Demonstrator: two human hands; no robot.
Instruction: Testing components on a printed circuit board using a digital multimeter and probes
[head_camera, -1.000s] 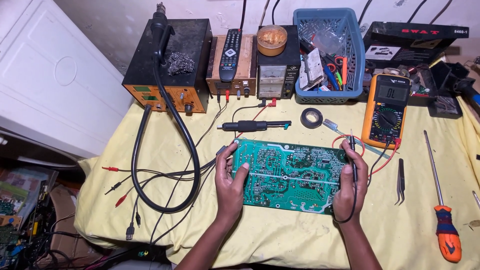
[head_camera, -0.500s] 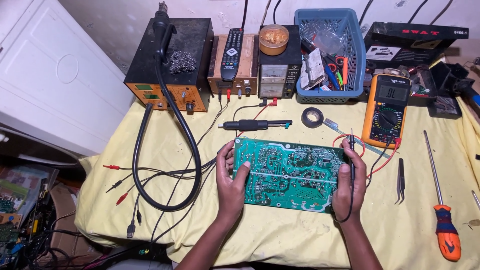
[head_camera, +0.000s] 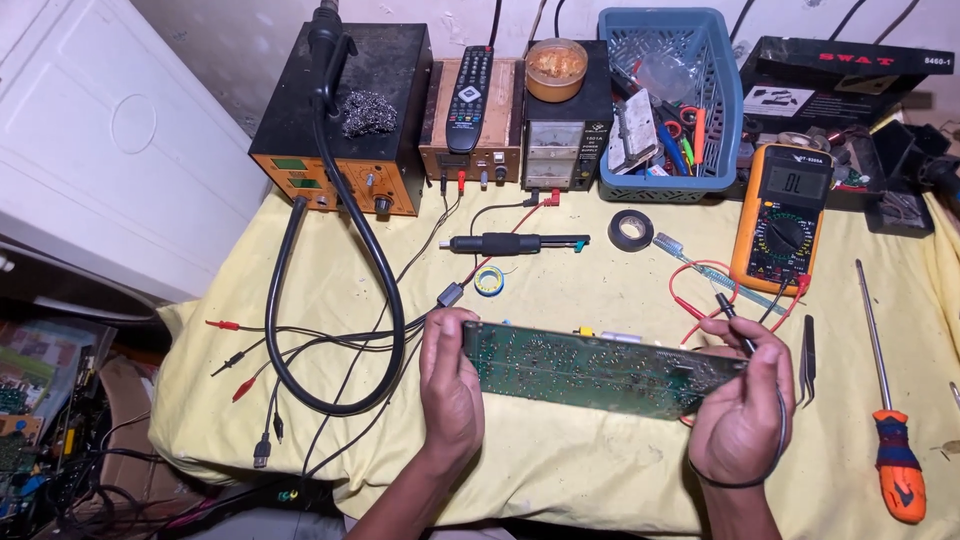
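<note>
A: Item one, nearest: left hand (head_camera: 452, 395), grip closed on the left end of the green circuit board (head_camera: 600, 370), thumb on top, fingers beneath.

B: Item two: right hand (head_camera: 742, 410), grip closed on the board's right end, with a black probe lead (head_camera: 738, 328) pinched against that edge. The board is held clear of the yellow-covered worktop (head_camera: 580, 470), tipped nearly edge-on, solder side showing.

A: Step in hand, as I judge it: turning the board over for inspection. The next move calls for both grips to hold firm and the lead to stay off the solder joints.

B: Item three, right: orange-handled screwdriver (head_camera: 890, 420) and tweezers (head_camera: 807, 358), apart from the hand.

A: Item four, middle: soldering iron (head_camera: 515, 243), tape roll (head_camera: 630, 230), multimeter (head_camera: 785, 215).

B: Item five, far: rework station (head_camera: 340, 130), remote control (head_camera: 468, 85), blue basket (head_camera: 720, 100). Its contents look like hand tools, though the view is too cluttered to be sure.
</note>
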